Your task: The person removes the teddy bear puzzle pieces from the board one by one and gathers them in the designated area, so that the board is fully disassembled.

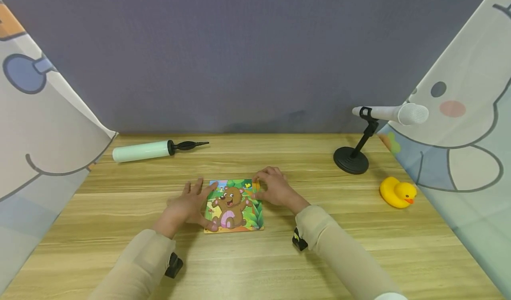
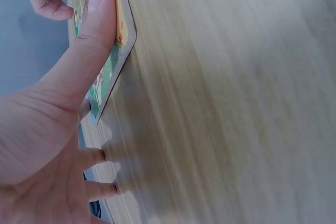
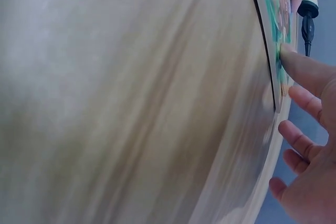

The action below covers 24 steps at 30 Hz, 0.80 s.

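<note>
Flat square bear puzzle (image 1: 233,206) on grained wood table (image 1: 279,255): my left hand (image 1: 187,204) spread, thumb pressing; my right hand (image 1: 275,188) at 1 o'clock, fingertips pressing.

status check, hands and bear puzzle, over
Left hand open, thumb pressing bear puzzle left edge. Right hand fingers curled at its top right corner. Puzzle flat on table. Nothing in the way.

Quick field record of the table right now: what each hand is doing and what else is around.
surface: wooden table
centre item: bear puzzle board, lying flat
left hand: fingers straight, thumb pressing the board's left edge
right hand: fingers bent over the board's upper right corner
far left: air pump, lying down
far right: microphone stand; rubber duck
</note>
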### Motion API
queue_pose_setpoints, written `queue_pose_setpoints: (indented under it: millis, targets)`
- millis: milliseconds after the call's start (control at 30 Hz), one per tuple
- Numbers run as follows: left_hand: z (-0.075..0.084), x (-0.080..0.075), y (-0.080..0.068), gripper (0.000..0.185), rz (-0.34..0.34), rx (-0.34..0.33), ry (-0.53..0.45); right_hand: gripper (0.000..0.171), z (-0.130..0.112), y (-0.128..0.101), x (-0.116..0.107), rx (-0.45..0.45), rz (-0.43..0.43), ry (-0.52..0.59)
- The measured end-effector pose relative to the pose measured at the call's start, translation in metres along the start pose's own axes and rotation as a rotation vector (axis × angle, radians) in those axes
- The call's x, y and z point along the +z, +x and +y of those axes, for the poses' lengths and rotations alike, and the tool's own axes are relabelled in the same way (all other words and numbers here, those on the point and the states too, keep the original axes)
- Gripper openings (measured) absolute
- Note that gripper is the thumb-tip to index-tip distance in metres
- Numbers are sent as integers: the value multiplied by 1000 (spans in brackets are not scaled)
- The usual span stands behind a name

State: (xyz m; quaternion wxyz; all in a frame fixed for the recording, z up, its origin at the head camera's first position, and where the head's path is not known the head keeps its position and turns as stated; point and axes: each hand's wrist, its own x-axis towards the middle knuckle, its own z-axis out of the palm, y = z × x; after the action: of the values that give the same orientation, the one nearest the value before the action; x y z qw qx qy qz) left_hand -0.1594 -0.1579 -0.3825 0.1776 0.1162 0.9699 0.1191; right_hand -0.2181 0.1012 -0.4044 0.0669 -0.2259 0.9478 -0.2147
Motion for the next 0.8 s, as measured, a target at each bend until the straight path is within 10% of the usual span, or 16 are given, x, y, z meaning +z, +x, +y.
queue_pose_setpoints:
  millis: [800]
  targets:
    - [9,-6,-1,127,-90,-90,-62,47,-2,-2,-4,-17,13,-41]
